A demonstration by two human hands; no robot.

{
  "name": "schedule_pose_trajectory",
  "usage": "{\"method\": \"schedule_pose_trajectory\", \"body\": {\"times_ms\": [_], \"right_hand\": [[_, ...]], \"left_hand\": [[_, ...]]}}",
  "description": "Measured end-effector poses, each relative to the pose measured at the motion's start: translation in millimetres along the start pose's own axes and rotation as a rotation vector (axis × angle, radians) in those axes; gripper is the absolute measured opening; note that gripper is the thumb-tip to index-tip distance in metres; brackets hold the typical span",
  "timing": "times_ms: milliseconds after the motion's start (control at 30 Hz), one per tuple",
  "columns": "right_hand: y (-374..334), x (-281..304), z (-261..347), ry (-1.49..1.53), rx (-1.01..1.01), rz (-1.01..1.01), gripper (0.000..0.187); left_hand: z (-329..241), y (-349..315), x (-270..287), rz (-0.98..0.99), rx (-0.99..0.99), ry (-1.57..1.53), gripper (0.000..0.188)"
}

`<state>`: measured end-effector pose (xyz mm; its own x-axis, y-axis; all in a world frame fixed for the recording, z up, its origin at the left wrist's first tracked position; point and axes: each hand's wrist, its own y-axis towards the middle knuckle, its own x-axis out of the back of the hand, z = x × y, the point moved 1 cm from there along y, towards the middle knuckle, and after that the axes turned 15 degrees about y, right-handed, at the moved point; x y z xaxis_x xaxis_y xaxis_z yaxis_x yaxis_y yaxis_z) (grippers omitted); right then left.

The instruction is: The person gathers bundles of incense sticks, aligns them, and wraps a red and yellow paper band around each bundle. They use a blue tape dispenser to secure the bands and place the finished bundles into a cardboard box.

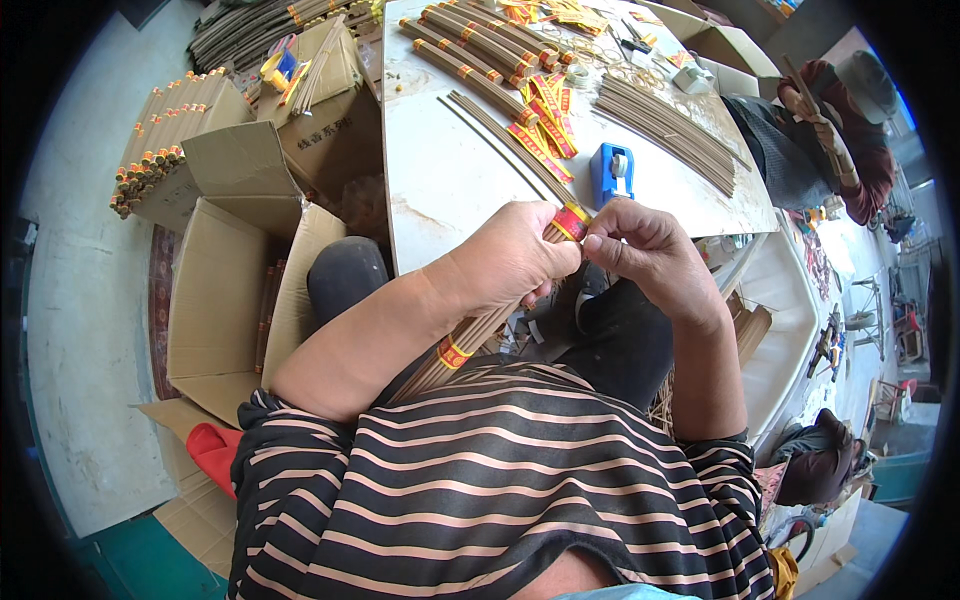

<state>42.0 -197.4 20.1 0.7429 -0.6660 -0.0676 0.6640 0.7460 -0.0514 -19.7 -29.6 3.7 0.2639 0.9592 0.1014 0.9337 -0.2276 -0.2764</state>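
Observation:
My left hand (pixel 515 250) is wrapped round a bundle of thin brown incense sticks (pixel 428 376), which slants from my lap up toward the table edge. Red and yellow paper bands circle the bundle, one near its upper end (pixel 571 222) and another lower down (pixel 453 352). Beside the upper band, my right hand (pixel 645 250) has thumb and forefinger pinched together; whatever lies between them is too small to make out. A blue tape dispenser (pixel 612 175) stands on the table just beyond my hands.
The white table (pixel 430 200) bears banded bundles (pixel 470 75), paper labels (pixel 550 115) and loose sticks (pixel 665 135). An open carton (pixel 215 310) stands at my left, with stacked bundles (pixel 175 130) farther back. Another person (pixel 850 130) holds sticks at the far right.

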Motion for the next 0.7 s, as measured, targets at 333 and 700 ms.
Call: {"method": "schedule_pose_trajectory", "body": {"times_ms": [333,700], "right_hand": [[1.1,-2.0,2.2,-0.106,-0.047,-0.033,0.016],[1.1,-7.7,0.0,-0.149,-0.034,-0.117,0.018]], "left_hand": [[0.9,0.1,-1.3,-0.039,-0.010,0.081,0.017],[3.3,0.4,-3.7,-0.099,-0.036,0.195,0.014]]}}
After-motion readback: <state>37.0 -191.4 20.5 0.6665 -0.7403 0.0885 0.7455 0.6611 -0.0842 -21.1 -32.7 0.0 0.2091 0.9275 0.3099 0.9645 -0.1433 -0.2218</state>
